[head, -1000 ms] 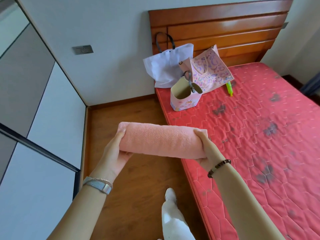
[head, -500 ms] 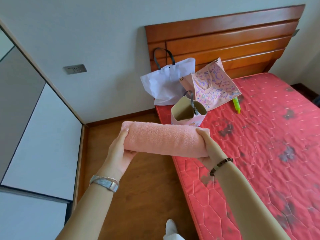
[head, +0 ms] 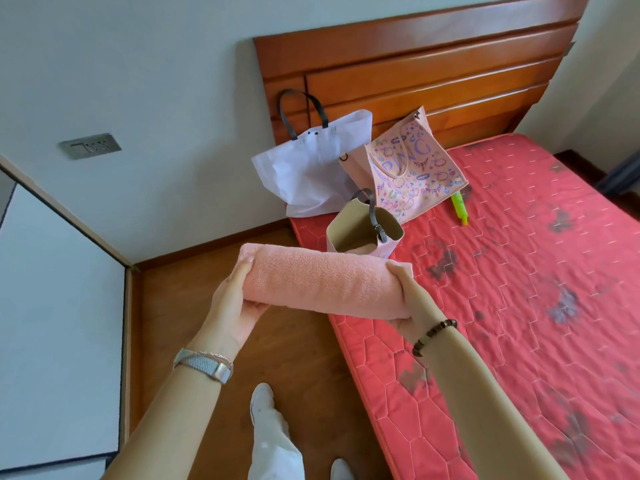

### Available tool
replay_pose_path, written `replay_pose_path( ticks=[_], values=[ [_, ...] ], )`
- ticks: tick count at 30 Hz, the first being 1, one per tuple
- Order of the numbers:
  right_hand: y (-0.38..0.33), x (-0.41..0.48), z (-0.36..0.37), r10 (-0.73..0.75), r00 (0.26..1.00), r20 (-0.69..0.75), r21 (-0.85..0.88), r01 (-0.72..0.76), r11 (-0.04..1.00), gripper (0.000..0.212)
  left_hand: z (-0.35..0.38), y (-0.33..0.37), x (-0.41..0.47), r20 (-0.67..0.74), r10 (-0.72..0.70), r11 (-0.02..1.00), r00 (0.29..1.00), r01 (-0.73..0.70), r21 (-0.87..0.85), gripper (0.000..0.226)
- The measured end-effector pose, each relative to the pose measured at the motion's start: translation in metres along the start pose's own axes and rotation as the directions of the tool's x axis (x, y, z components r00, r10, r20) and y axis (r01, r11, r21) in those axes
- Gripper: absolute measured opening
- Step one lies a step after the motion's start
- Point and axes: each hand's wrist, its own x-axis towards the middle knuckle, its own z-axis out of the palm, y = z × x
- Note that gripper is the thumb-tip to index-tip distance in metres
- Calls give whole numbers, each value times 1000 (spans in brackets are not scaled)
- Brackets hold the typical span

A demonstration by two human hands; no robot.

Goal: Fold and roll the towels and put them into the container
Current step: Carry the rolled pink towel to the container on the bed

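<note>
Here's the towel (head: 325, 282), pink, rolled into a tight log and held level in the air, one hand at each end. The left hand (head: 235, 306) has its grip clamped on the left end, thumb over the top and fingers curled underneath. The right hand (head: 412, 306) does the same at the right end, thumb on top, fingertips showing below the roll. Both grips are closed firmly on the towel.

The roll hangs over the line where the wooden floor (head: 294, 358) meets the edge of the red quilted bed (head: 519, 289). Its left half is above the floor and its right half above the mattress.

Just beyond it, on the bed's corner at the headboard end, stands the container (head: 349, 233). It's a small pink bag, upright, mouth open, beige inside, with a dark strap drooping across the opening. From this view the top of the roll covers the container's base.

Behind the container a white bag (head: 311, 174) with dark handles stands against the headboard (head: 433, 71). A pink bag (head: 408, 171) with purple print leans beside it, the two touching. A green thing (head: 459, 209) lies on the bed just right of the pink bag.

There's a silver watch (head: 204, 363) on the left wrist and a brown bead bracelet (head: 434, 336) on the right. Down below, a white shoe (head: 261, 400) is on the floor, and a socket (head: 90, 146) sits on the wall (head: 156, 81) to the left.
</note>
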Motion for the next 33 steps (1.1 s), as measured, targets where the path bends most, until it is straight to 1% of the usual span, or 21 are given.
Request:
replay_pose_path(
  ticks=[2, 6, 8, 12, 15, 17, 19, 20, 21, 24, 26, 28, 31, 33],
  values=[
    [-4, 12, 12, -10, 1000, -28, 12, 10, 1000, 23, 4, 13, 22, 34, -25, 1000, 999, 25, 15, 46],
    [-12, 36, 45, -22, 997, -71, 72, 27, 997, 20, 8, 48, 69, 101, -37, 996, 994, 28, 88, 40],
    [-13, 47, 67, -16, 996, -92, 92, 24, 995, 24, 7, 69, 94, 131, -46, 993, 990, 30, 118, 40],
    [-10, 69, 108, 5, 991, -132, 138, 13, 990, 21, 0, 105, 145, 181, -70, 988, 981, 43, 148, 52],
    [-1, 83, 131, 29, 988, -153, 145, -6, 989, 25, -5, 120, 178, 259, -108, 981, 960, 61, 183, 59],
    [5, 95, 143, 54, 979, -198, 117, -31, 993, 32, -6, 123, 198, 249, -128, 984, 960, 92, 153, 55],
    [8, 105, 149, 94, 953, -289, 78, -75, 994, 45, -4, 122, 215, 225, -149, 984, 963, 121, 134, 53],
    [9, 109, 149, 103, 944, -312, 72, -85, 994, 50, -2, 121, 221, 224, -163, 981, 961, 133, 143, 53],
    [8, 112, 149, 98, 948, -304, 81, -76, 994, 51, 1, 119, 227, 228, -179, 977, 957, 144, 160, 53],
    [5, 115, 144, 59, 964, -260, 162, -17, 987, 42, 14, 112, 245, 232, -226, 963, 946, 182, 199, 49],
    [2, 117, 137, 39, 959, -281, 161, 7, 987, 31, 23, 107, 254, 240, -255, 954, 937, 203, 223, 47],
    [-4, 122, 130, 16, 960, -280, 176, 35, 984, 21, 34, 103, 264, 277, -277, 943, 920, 205, 262, 46],
    [-15, 134, 121, 16, 949, -314, 204, 51, 978, 13, 54, 99, 281, 314, -307, 929, 898, 211, 302, 45],
    [-23, 145, 115, 6, 943, -332, 230, 74, 970, 12, 72, 97, 294, 349, -319, 923, 881, 204, 327, 47]
  ],
)
